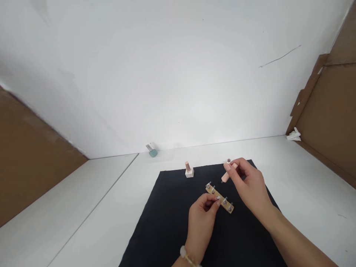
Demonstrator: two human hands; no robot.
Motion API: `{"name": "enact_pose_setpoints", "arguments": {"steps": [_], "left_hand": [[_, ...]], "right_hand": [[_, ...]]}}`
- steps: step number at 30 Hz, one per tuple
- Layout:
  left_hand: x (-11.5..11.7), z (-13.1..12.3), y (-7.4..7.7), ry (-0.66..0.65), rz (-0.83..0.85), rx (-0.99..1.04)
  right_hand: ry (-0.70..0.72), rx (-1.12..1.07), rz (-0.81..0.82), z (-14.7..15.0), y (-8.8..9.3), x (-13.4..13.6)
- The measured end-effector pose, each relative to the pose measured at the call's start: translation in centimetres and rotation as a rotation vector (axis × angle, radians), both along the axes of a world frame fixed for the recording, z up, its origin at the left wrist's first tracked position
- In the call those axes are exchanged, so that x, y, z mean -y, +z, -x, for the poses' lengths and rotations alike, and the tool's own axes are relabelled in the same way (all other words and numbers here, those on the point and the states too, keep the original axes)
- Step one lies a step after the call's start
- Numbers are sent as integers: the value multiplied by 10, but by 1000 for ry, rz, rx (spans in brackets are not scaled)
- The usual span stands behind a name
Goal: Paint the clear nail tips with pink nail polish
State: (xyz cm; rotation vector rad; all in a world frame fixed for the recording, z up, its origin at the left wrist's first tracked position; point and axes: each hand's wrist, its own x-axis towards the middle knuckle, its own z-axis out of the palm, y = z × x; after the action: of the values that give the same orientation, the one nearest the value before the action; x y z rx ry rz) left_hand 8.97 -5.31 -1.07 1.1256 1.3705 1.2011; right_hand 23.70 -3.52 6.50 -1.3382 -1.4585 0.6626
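My right hand is closed around the pale pink cap of a nail polish brush, its dark tip pointing down to the left. Behind those fingers, part of a nail polish bottle shows, mostly hidden. Lower down, my left hand pinches a small whitish nail tip over a wooden strip. Several small metal stands with pale nail tips rise along this strip, which lies slantwise on a black mat. The brush is above the strip, apart from it.
A square white nail polish bottle with a brownish-pink cap stands at the mat's back edge. Farther left, a teal bottle with a silver cap leans near the white wall. Crumpled white tissue lies by the brown cardboard panel at right.
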Motion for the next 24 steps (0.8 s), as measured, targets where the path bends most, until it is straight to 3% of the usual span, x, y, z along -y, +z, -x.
{"name": "enact_pose_setpoints", "arguments": {"steps": [7, 24], "left_hand": [[-2, -3, 3, 48, -95, -184], [-7, -5, 4, 52, -54, -424]], "right_hand": [[-4, 6, -14, 0, -1, -1], [13, 7, -44, 0, 2, 1]]}}
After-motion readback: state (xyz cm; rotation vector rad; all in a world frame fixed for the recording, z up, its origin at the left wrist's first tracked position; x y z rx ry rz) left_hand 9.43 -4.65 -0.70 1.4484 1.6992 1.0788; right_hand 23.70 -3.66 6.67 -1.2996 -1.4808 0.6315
